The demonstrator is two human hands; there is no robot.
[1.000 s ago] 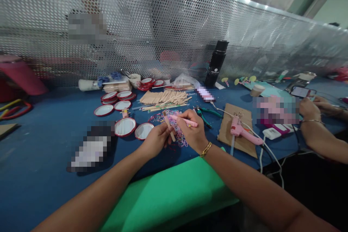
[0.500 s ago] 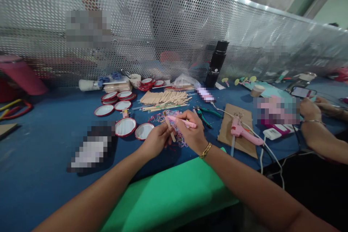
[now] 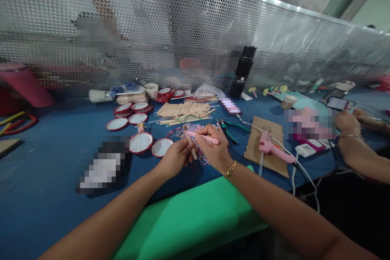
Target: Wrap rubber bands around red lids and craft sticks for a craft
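Between the fingers of my left hand (image 3: 176, 154) is a wooden craft stick (image 3: 191, 147), tilted, its upper end darker than the rest. My right hand (image 3: 215, 146) grips a pink marker (image 3: 207, 138) whose tip points at the stick's upper part; whether it touches I cannot tell. Under both hands lies a tangle of pastel strings or bands (image 3: 202, 156). Behind them is a pile of loose craft sticks (image 3: 185, 109). Red-rimmed white lids (image 3: 162, 147) lie left of my left hand, and teal-handled pliers (image 3: 228, 131) lie beyond my right hand.
A pink glue gun (image 3: 272, 149) rests on cardboard (image 3: 252, 146) at right, its cables trailing off the table edge. A black bottle (image 3: 243, 72) stands by the perforated metal screen (image 3: 201, 32). Another person's arm (image 3: 362, 158) is at far right. Green cloth (image 3: 195, 223) hangs in front.
The pink marker and my right hand have shifted very slightly against the stick. My left hand keeps its hold, and the rest looks the same.
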